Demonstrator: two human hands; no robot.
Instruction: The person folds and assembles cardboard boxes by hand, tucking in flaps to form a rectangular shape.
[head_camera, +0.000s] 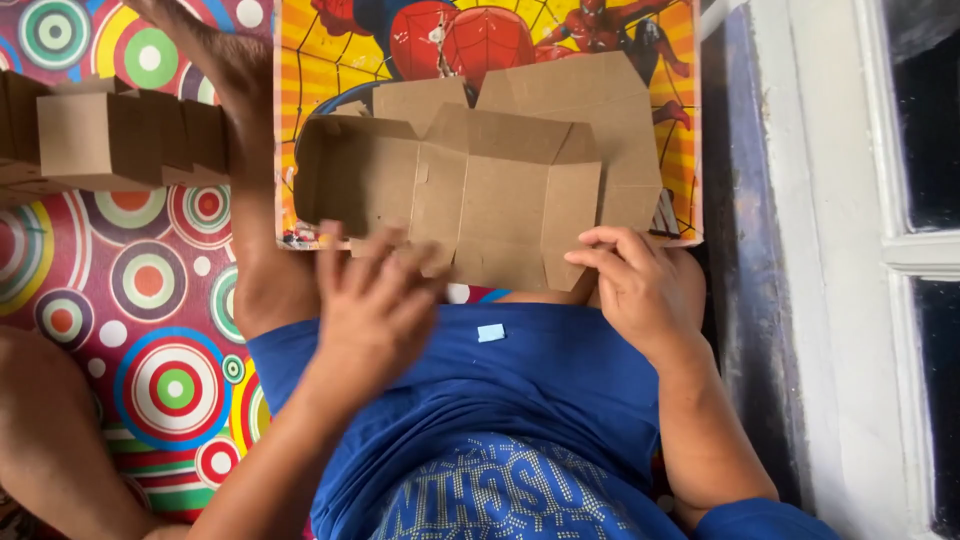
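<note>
Cardboard box blank (480, 190) lies flat on a comic-print board (680, 130), steadying it; left hand (375, 310) presses its near edge, fingers spread, while right hand (640, 280) pinches the corner flap.

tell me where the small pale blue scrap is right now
In the head view the small pale blue scrap lies on the blue shorts, between the left hand and right hand.

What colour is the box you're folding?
Plain brown cardboard box, held by both hands, left hand and right hand; the head view shows it.
</note>
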